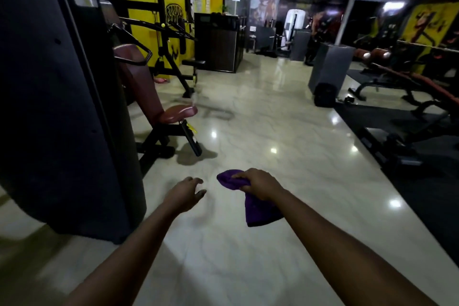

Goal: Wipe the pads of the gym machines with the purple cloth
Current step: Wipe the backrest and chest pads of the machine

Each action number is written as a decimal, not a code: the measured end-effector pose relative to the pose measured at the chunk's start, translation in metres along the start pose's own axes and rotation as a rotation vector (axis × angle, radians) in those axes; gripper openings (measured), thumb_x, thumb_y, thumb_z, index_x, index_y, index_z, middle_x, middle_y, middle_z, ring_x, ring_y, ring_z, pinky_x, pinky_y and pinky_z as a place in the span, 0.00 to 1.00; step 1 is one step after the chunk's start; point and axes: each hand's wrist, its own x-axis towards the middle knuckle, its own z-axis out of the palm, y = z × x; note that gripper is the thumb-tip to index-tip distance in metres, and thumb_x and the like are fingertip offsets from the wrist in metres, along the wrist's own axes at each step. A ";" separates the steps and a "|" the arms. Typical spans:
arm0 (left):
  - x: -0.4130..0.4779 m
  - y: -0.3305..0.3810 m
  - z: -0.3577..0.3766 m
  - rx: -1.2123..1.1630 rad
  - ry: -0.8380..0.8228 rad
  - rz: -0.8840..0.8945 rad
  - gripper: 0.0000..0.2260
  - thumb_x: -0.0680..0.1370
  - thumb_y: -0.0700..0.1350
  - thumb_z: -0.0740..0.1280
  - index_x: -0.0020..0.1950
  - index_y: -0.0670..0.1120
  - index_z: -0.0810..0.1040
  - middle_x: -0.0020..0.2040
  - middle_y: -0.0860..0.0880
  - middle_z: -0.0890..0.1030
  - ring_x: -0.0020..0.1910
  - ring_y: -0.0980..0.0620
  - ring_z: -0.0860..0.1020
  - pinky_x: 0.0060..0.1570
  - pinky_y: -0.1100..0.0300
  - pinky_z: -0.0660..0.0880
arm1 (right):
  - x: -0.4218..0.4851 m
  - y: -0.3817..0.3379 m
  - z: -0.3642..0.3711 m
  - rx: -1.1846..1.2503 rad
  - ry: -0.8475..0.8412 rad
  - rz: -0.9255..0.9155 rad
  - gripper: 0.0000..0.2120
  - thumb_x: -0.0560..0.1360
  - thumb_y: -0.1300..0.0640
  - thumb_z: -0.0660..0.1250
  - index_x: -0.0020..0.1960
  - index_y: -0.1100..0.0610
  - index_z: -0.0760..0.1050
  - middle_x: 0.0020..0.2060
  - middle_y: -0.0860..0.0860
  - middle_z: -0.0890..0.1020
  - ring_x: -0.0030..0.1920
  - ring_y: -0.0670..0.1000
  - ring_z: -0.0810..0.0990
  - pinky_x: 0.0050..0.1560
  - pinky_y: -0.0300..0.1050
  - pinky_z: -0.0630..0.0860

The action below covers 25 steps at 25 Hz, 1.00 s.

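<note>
1. Pads of maroon seat [180, 111] and backrest [139, 82], at 11 o'clock from hands, well apart; backrest long axis steeply tilted.
2. Purple cloth [255, 202], bunched, dangling from right hand [260, 185].
3. Left hand [185, 192]: empty, fingers spread, nearer the pads.
</note>
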 end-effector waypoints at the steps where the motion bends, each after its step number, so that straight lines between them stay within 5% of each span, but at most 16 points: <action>1: 0.034 -0.002 -0.007 0.003 -0.002 -0.010 0.21 0.79 0.53 0.59 0.70 0.47 0.67 0.66 0.44 0.72 0.63 0.46 0.73 0.60 0.54 0.72 | 0.032 0.011 -0.011 0.003 0.018 -0.007 0.21 0.77 0.53 0.62 0.69 0.45 0.67 0.60 0.55 0.74 0.59 0.56 0.73 0.57 0.50 0.71; 15: 0.442 -0.072 -0.082 -0.101 0.116 -0.219 0.20 0.79 0.50 0.62 0.69 0.43 0.69 0.66 0.42 0.73 0.64 0.46 0.72 0.61 0.57 0.69 | 0.481 0.141 -0.090 0.014 0.044 -0.260 0.20 0.76 0.52 0.63 0.68 0.44 0.68 0.60 0.54 0.74 0.59 0.56 0.73 0.55 0.48 0.69; 25: 0.661 -0.208 -0.130 -0.197 0.254 -0.453 0.18 0.79 0.49 0.61 0.67 0.42 0.71 0.63 0.42 0.75 0.63 0.44 0.74 0.58 0.55 0.69 | 0.795 0.121 -0.099 0.080 0.029 -0.501 0.22 0.76 0.52 0.64 0.69 0.47 0.68 0.64 0.54 0.73 0.63 0.55 0.71 0.59 0.44 0.66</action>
